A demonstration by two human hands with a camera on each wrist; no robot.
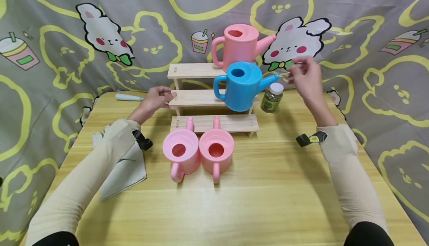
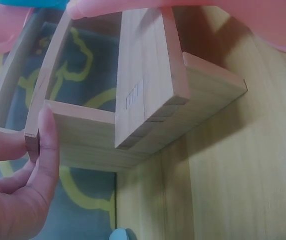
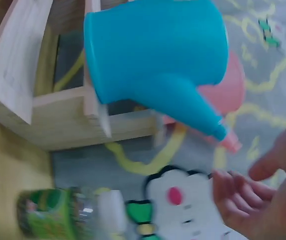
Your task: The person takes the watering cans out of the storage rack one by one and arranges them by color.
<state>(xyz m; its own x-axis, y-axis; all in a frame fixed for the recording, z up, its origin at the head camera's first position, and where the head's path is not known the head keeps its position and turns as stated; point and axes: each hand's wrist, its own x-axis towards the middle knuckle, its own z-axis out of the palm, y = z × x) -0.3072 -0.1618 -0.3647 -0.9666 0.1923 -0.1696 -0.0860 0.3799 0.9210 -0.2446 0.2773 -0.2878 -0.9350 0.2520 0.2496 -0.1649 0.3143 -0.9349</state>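
My left hand (image 1: 156, 100) pinches the left end of the middle step of a three-tier wooden stand (image 1: 197, 97), thumb and fingers around the board's edge in the left wrist view. On that step, towards its right end, stands a blue watering can (image 1: 242, 93), spout pointing right. Behind it a pink watering can (image 1: 239, 48) occupies the top step, facing the same way. My right hand (image 1: 306, 78) hovers right of the two spouts, apart from them, fingers loosely bent around nothing. Two more pink watering cans (image 1: 179, 149) (image 1: 217, 149) sit side by side before the lowest step, handles towards me.
A glass jar (image 1: 270, 100) with a white lid stands just right of the stand. Partly under my left forearm lies a folded grey cloth (image 1: 127, 177). A pale-blue handle-like object (image 1: 127, 97) rests near the table's back edge. Patterned fabric (image 1: 144, 44) hangs close behind the stand.
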